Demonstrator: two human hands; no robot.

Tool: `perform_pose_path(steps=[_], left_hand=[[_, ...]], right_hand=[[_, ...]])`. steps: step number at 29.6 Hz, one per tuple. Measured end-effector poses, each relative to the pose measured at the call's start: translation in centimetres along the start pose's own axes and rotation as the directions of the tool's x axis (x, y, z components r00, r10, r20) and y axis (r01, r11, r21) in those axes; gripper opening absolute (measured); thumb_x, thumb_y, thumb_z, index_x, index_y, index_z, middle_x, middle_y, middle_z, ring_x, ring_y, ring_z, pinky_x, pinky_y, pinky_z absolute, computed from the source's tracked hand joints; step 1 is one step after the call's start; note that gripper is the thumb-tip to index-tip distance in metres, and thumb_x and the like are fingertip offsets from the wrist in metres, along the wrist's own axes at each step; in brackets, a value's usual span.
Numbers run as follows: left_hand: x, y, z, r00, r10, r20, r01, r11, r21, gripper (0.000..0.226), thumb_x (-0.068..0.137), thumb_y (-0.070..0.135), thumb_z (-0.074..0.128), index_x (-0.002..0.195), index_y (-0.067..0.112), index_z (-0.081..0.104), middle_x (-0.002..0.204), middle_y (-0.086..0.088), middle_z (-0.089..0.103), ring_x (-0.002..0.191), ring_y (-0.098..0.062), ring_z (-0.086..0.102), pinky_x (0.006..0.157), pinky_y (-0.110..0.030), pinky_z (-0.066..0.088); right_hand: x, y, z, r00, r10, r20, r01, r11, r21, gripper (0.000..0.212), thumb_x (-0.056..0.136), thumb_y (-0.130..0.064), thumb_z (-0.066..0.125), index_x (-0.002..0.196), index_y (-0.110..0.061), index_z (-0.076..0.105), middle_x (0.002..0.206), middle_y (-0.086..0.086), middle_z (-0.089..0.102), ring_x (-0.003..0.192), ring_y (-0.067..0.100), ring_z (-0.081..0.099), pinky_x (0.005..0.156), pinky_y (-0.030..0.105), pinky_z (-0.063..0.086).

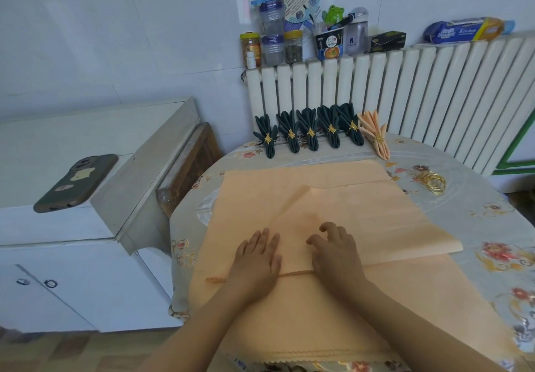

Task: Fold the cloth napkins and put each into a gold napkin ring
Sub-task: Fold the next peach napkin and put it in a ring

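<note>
Both hands [256,258] [337,251] press the peach napkin's [362,215] near fold.

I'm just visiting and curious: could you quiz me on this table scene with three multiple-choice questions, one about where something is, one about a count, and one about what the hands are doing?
1. Where do the loose gold rings lie?
A. On the white cabinet
B. On the table, to the right of the peach napkin
C. On the radiator

2. How many dark green napkins already sit in rings at the back of the table?
A. Three
B. Five
C. Eight

3. What are the hands doing?
A. Both rest on the peach napkin
B. One lifts a ring
C. Both hold the phone

Answers:
1 B: the rings sit in a small pile on the flowered tablecloth, past the napkin's right edge.
2 B: five green bundles stand in a row, with one finished peach napkin beside them.
3 A: the left hand lies flat and the right hand presses with bent fingers near a fold.
</note>
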State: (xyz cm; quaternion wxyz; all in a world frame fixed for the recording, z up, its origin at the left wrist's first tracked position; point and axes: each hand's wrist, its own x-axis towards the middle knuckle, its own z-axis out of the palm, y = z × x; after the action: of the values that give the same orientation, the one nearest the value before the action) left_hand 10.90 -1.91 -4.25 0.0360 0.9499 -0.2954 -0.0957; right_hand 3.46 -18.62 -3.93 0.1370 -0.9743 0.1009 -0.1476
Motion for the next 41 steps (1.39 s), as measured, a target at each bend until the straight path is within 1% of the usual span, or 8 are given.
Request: perform_pose_path(steps=[3, 6, 11, 25, 30, 33, 37, 41], left_hand=[[0.3, 0.4, -0.5, 1.000, -0.015, -0.009, 0.015, 1.000, 0.018, 0.055, 0.100, 0.035, 0.025, 0.151, 0.021, 0.012, 0.160, -0.003, 0.004, 0.146, -0.020, 0.003, 0.116, -0.038, 0.005], [1.6, 1.1, -1.8, 0.997, 0.030, -0.073, -0.026, 0.998, 0.057, 0.049, 0.093, 0.030, 0.036, 0.139, 0.011, 0.030, 0.150, -0.009, 0.025, 0.140, -0.025, 0.019, 0.115, -0.039, 0.011], [6.1, 3.5, -1.5, 0.983, 0.182, 0.031, -0.182, 0.983, -0.004, 0.055, 0.101, 0.026, 0.024, 0.153, 0.019, 0.007, 0.161, -0.001, -0.002, 0.147, -0.014, -0.006, 0.118, -0.039, -0.011], [12.4, 6.0, -0.6, 0.996, 0.082, -0.039, -0.083, 0.996, -0.031, 0.055, 0.101, 0.027, 0.016, 0.152, 0.014, 0.002, 0.160, 0.002, -0.003, 0.147, -0.010, -0.004, 0.120, -0.037, -0.003], [12.4, 6.0, -0.2, 0.996, 0.078, -0.051, -0.080, 0.996, -0.036, 0.055, 0.101, 0.027, 0.016, 0.153, 0.015, 0.002, 0.160, 0.003, -0.003, 0.147, -0.009, -0.004, 0.120, -0.037, -0.003], [12.6, 6.0, -0.1, 0.993, 0.080, -0.082, -0.083, 0.996, -0.043, 0.055, 0.101, 0.027, 0.017, 0.153, 0.016, 0.003, 0.160, 0.003, -0.001, 0.146, -0.008, -0.003, 0.120, -0.036, -0.003], [12.4, 6.0, 0.1, 0.990, 0.090, -0.106, -0.094, 0.995, -0.036, 0.055, 0.101, 0.029, 0.017, 0.153, 0.017, 0.002, 0.160, 0.004, -0.002, 0.146, -0.007, -0.004, 0.120, -0.036, -0.003], [12.7, 5.8, 0.2, 0.989, 0.084, -0.121, -0.089, 0.996, -0.031, 0.055, 0.101, 0.030, 0.017, 0.153, 0.019, 0.001, 0.160, 0.006, -0.004, 0.146, -0.006, -0.005, 0.120, -0.035, -0.004]], right_hand=[[-1.2, 0.7, -0.3, 0.998, -0.045, -0.048, 0.037, 0.988, -0.152, 0.013, 0.068, -0.035, 0.057, 0.067, -0.027, 0.068, 0.076, -0.003, 0.060, 0.068, 0.022, 0.055, 0.063, 0.033, 0.036], [-1.7, 1.4, 0.1, 0.997, -0.058, -0.055, 0.056, 0.998, -0.036, 0.030, 0.077, -0.043, 0.042, 0.071, -0.029, 0.068, 0.071, -0.007, 0.058, 0.065, 0.021, 0.055, 0.056, 0.033, 0.046], [-1.8, 2.4, 0.2, 0.989, -0.119, -0.089, 0.128, 0.987, 0.100, 0.032, 0.081, -0.043, 0.044, 0.078, -0.028, 0.073, 0.073, -0.006, 0.059, 0.066, 0.018, 0.054, 0.058, 0.026, 0.050], [-1.4, 3.4, 1.1, 0.988, -0.120, -0.101, 0.134, 0.979, 0.154, 0.031, 0.082, -0.041, 0.046, 0.079, -0.027, 0.074, 0.076, -0.006, 0.058, 0.068, 0.018, 0.055, 0.057, 0.026, 0.050], [1.4, 5.2, -0.7, 0.993, -0.094, 0.076, 0.080, 0.982, 0.173, 0.025, 0.085, -0.033, 0.052, 0.099, -0.027, 0.072, 0.093, 0.000, 0.062, 0.091, 0.022, 0.052, 0.079, 0.033, 0.045], [5.4, 8.9, -1.3, 1.000, 0.001, 0.004, -0.001, 0.999, 0.032, 0.029, 0.087, -0.019, 0.053, 0.112, -0.026, 0.067, 0.109, 0.000, 0.064, 0.101, 0.027, 0.053, 0.084, 0.034, 0.040], [11.0, 13.8, -2.1, 0.975, 0.190, 0.116, -0.169, 0.971, -0.166, 0.049, 0.091, -0.006, 0.040, 0.136, -0.025, 0.045, 0.141, -0.002, 0.045, 0.126, 0.022, 0.038, 0.100, 0.033, 0.028], [15.3, 16.1, -2.6, 0.928, 0.278, 0.248, -0.198, 0.932, -0.304, 0.053, 0.092, -0.008, 0.037, 0.143, -0.021, 0.032, 0.148, 0.002, 0.035, 0.136, 0.024, 0.025, 0.112, 0.043, 0.014]])
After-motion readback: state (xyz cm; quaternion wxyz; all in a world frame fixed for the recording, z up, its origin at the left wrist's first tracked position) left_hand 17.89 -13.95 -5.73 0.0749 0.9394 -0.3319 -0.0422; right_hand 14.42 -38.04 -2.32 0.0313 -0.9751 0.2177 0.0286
